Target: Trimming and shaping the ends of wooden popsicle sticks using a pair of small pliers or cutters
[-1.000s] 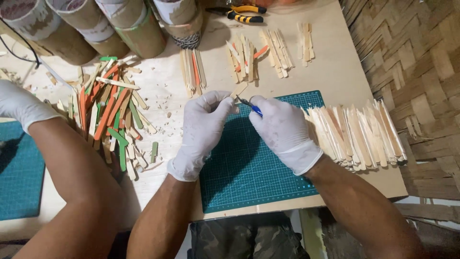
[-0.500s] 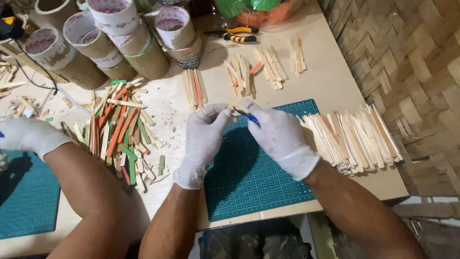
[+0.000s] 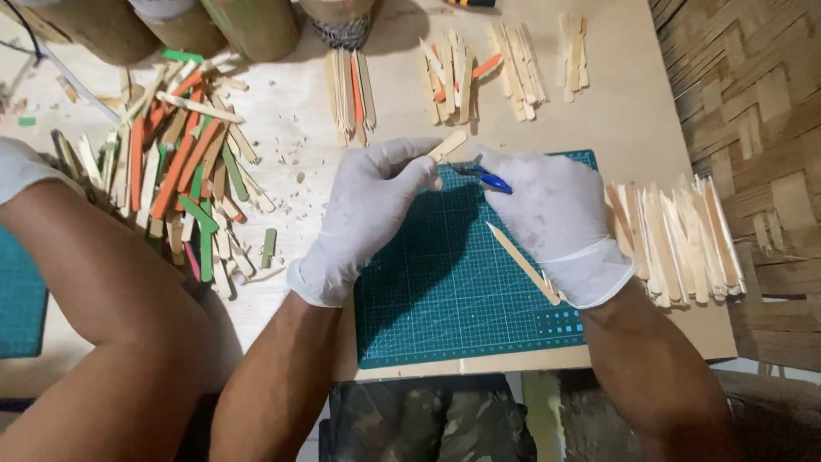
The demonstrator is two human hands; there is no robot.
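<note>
My left hand, in a white glove, pinches a short pale wooden stick at the far edge of the green cutting mat. My right hand, also gloved, grips a small blue-handled knife, and its blade meets the stick. The two hands nearly touch. A loose pale stick with a pointed end lies slanted on the mat beside my right wrist.
A row of trimmed pale sticks lies right of the mat, near a woven bamboo wall. Orange, green and plain sticks are heaped at left. Small stick groups and cardboard tubes sit at the back. Another person's arm crosses the left side.
The view has dropped lower and closer to the table. My hands stay together at the mat's far edge with stick and knife. A pointed stick now shows by my right wrist.
</note>
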